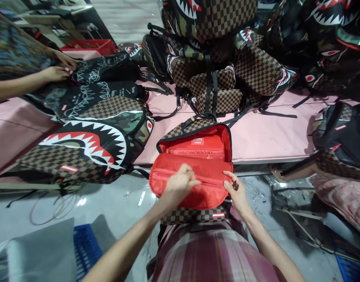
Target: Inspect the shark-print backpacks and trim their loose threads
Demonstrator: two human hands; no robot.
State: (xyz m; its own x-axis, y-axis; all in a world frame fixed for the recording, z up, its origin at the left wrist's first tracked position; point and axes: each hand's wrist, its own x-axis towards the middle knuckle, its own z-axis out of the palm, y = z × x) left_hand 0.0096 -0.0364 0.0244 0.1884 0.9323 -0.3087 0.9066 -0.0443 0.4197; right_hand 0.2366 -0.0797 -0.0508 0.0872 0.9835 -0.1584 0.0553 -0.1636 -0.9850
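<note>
- Left hand [181, 182], fingers curled together over the zip [215, 181] of a red inner pocket; whether clamped on anything, impossible to tell.
- Right hand [237, 192], thumb and forefinger apart at the right edge of the red-lined flap [207, 200]; grip behind the edge hidden.
- Beneath both hands, a brown-checked backpack [187, 216], gaping at the front edge of a pink-covered table [256, 143], close against a plaid garment [203, 254].
- Just beyond the hands, a pale label [198, 141] inside the red lining.
- To the left, a shark-mouth backpack [88, 135] across the table edge.
- Behind it, a co-worker's hands [56, 73] at a black bag [109, 64] with white line drawings.
- Toward the back, heaped checked bags [223, 100]; far right, a dark backpack [351, 135].
</note>
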